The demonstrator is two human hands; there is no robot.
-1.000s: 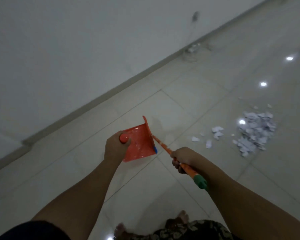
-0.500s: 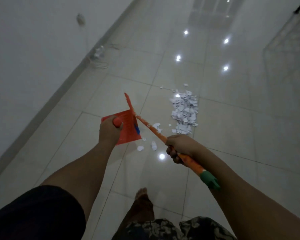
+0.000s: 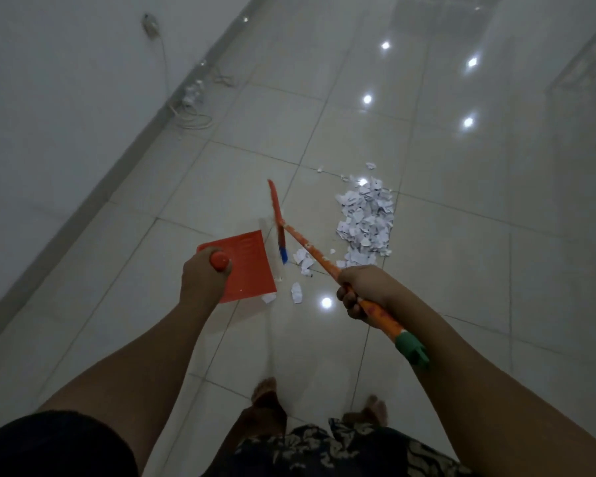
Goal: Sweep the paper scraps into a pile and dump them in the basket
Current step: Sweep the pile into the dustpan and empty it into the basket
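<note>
Shifting slightly right, the broom head (image 3: 276, 218) is nearing the paper scraps (image 3: 365, 222), which are lying piled on the floor (image 3: 461, 270) just beyond. The right hand (image 3: 362, 290) is gripping the broom handle (image 3: 310, 247) with curled fingers (image 3: 350, 304). The left hand (image 3: 200, 280) is clutching the dustpan (image 3: 246, 266) beside loose scraps (image 3: 296, 292).

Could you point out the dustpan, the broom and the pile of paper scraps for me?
dustpan (image 3: 252, 266), head view, on its flat red pan.
broom (image 3: 310, 248), head view, on its orange handle.
pile of paper scraps (image 3: 367, 218), head view, middle of the heap.
</note>
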